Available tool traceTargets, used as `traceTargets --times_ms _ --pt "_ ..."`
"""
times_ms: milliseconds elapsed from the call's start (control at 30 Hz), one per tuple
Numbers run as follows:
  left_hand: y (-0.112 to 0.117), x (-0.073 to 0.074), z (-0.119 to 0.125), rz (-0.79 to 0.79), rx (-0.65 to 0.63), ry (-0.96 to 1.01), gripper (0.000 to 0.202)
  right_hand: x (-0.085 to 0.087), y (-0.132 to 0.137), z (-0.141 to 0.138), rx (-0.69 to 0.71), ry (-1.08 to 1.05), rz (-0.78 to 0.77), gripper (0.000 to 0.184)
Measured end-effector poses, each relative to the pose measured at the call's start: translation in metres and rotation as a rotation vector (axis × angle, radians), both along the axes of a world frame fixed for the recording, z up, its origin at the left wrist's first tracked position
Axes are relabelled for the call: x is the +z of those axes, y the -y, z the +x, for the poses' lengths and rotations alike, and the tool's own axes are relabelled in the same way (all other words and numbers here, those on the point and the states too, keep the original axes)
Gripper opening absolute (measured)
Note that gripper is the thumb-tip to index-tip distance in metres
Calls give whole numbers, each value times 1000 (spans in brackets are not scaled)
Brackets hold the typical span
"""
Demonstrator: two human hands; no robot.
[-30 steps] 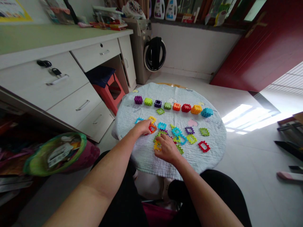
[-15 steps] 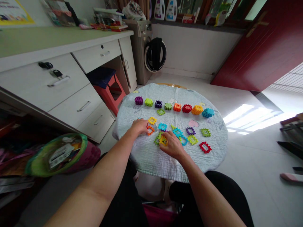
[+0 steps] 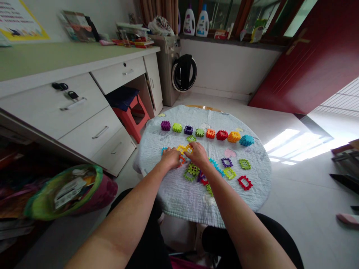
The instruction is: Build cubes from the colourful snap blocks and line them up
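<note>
My right hand (image 3: 198, 154) pinches a yellow toothed building-block piece (image 3: 189, 149) with a window-like grid. It is right beside a yellow square frame piece (image 3: 181, 149). My left hand (image 3: 171, 158) is curled at that frame's left side, its fingertips partly hidden. An orange frame piece (image 3: 182, 160) peeks out by its fingers, and a blue piece (image 3: 164, 150) shows behind them. Nearer me are a green windowed piece (image 3: 193, 169) and a green frame (image 3: 189, 175). Red and purple pieces (image 3: 202, 177) are partly covered by my right forearm.
A row of stacked coloured blocks (image 3: 211, 133) runs along the far part of the cloth-covered round table (image 3: 174, 198). Loose frames, including a red one (image 3: 245, 182), lie at right. A desk (image 3: 78, 61), red stool (image 3: 134, 117) and bin (image 3: 95, 190) stand left.
My right hand has moved away from me with the yellow windowed piece, to the yellow frame. My left hand has shifted slightly right. The green windowed piece is now uncovered.
</note>
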State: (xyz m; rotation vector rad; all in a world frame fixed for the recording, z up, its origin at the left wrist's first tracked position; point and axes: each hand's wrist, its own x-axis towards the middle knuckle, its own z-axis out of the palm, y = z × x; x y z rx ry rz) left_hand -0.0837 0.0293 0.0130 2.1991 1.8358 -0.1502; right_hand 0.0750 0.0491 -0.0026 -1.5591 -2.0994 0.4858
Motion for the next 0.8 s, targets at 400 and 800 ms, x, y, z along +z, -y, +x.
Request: traceTargets --times_ms 400,800 --pt "-10 2 -14 -120 -7 166 28 -21 -37 -26 -12 175 -82 29" --pt "-20 11 -53 -9 148 113 26 -23 -29 -48 -17 320 -54 30"
